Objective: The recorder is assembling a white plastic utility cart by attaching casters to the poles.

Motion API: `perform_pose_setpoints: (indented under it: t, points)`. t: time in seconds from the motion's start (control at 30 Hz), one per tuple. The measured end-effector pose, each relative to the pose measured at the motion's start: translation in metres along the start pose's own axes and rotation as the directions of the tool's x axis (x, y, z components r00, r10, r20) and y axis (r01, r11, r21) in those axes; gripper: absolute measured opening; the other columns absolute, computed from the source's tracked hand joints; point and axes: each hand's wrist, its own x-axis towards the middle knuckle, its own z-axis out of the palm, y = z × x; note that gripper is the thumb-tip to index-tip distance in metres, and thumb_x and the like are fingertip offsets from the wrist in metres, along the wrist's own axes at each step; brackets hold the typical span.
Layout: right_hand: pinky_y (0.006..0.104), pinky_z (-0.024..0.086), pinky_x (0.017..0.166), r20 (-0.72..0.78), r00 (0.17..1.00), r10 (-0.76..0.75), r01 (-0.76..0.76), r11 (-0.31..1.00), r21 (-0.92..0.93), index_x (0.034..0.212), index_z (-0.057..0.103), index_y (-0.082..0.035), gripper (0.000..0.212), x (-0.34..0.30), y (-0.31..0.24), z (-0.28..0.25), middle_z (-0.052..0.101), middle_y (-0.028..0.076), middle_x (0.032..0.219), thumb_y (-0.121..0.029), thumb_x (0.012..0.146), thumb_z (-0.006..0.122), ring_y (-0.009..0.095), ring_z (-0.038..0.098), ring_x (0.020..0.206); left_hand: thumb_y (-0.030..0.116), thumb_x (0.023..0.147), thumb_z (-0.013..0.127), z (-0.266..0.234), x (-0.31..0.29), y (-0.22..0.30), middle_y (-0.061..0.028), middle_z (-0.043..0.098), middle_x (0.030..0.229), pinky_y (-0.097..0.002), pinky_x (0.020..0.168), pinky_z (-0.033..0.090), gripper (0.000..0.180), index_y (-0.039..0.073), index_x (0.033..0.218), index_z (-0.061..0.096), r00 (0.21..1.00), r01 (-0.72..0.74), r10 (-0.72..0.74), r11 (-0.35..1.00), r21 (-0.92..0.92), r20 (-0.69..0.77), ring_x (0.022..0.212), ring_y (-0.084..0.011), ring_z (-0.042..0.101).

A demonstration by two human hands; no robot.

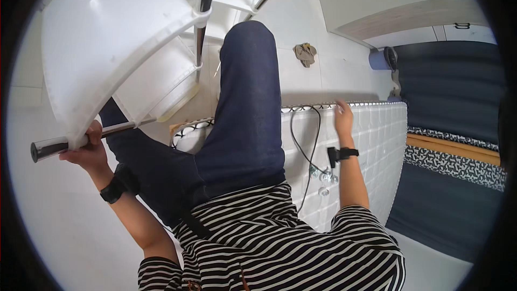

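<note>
A white plastic shelf rack (116, 27) with shiny metal poles leans at the upper left. My left hand (89, 151) is wrapped round its lower corner, where a metal pole (49, 149) with a dark end cap passes through a white collar. My right hand (343, 116) rests on the patterned edge of a white quilted mattress (371, 134), fingers toward the rim and partly hard to make out. Beside the right forearm, a thin black cable (307, 156) and several small clear round pieces (323, 175) lie on the mattress.
My bent leg (250, 75) stands between rack and mattress. A crumpled brown cloth (305, 54) lies on the tiled floor. To the right are dark bedding (447, 91), a tan strip (449, 149) and a rolled bluish item (381, 59). A cabinet (409, 33) stands behind.
</note>
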Motion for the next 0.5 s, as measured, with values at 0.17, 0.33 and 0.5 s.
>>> perform_pose_setpoints:
  t: [0.17,0.33,0.5]
  points:
    - [0.0419,0.050,0.066,0.566,0.736,0.372,0.288,0.584,-0.759,0.082,0.066,-0.007,0.016,-0.164,0.294,-0.112,0.066,0.015,0.088,-0.016,0.070,0.060,0.031,0.064,0.084,0.091,0.059,0.034,0.009,0.001,-0.021,0.0017,0.028,0.050,-0.0262,0.046,0.020,0.088,0.005,0.067,0.049,1.000,0.002,-0.002,1.000,0.008,-0.018,0.044,-0.0104,0.026]
    - [0.0452,0.052,0.053,0.169,0.216,0.962,-0.950,0.247,-0.191,0.105,0.057,0.000,0.049,-0.213,0.150,-0.048,0.058,0.018,0.094,-0.041,0.079,0.063,0.032,0.059,0.074,0.092,0.059,0.033,0.010,0.003,0.003,0.0019,0.029,0.049,-0.0257,0.046,0.021,0.088,0.006,0.066,0.049,0.998,-0.007,0.014,0.995,0.098,-0.064,0.044,-0.0105,0.027]
    - [0.0490,0.054,0.065,0.122,0.266,0.956,-0.956,0.278,-0.091,0.112,0.054,0.002,0.052,-0.232,0.162,-0.026,0.056,0.020,0.111,-0.038,0.079,0.062,0.033,0.062,0.088,0.092,0.062,0.030,-0.007,0.006,0.005,0.0006,0.033,0.052,-0.0254,0.046,0.023,0.087,0.007,0.066,0.049,1.000,-0.011,0.010,0.998,0.066,0.020,0.046,-0.0112,0.029]
